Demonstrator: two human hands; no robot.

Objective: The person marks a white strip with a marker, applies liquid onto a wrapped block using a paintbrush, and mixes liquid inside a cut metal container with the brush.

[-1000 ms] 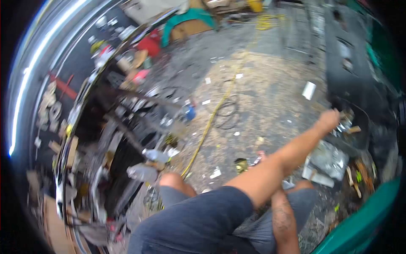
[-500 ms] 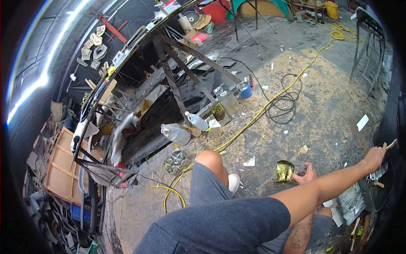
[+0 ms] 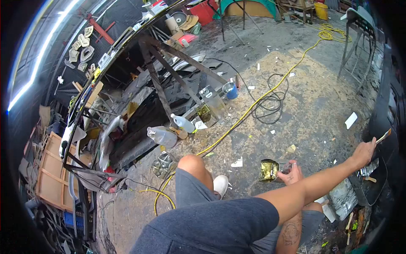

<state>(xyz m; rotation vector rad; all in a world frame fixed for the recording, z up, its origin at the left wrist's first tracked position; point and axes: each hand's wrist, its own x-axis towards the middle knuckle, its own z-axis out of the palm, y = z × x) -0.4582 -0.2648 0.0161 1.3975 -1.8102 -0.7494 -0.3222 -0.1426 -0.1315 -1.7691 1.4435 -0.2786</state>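
My left hand (image 3: 363, 154) is closed on a paintbrush (image 3: 383, 136), whose tip points up and right beside a dark panel (image 3: 391, 95). The left arm stretches across the view to the right, over the other arm. Lower and nearer the middle, my right hand (image 3: 292, 173) grips the right side of a small shiny square container (image 3: 269, 170) with yellowish contents. Its thumb is on the near edge. Below the brush lies a dark tray (image 3: 362, 197) with a wooden-handled tool in it.
A yellow cable (image 3: 237, 132) and a black cord (image 3: 270, 108) cross the floor. Plastic bottles (image 3: 163, 137), a metal can (image 3: 212, 101) and a blue pot (image 3: 230, 90) stand left. A metal-legged table frame (image 3: 158, 80) rises behind. Plastic-wrapped material (image 3: 342, 198) lies right.
The blurred view has steadied and swung left, then shifted slightly. The left hand has moved from over the tray to beside the dark panel, the brush now in plain sight. The right hand still holds the container.
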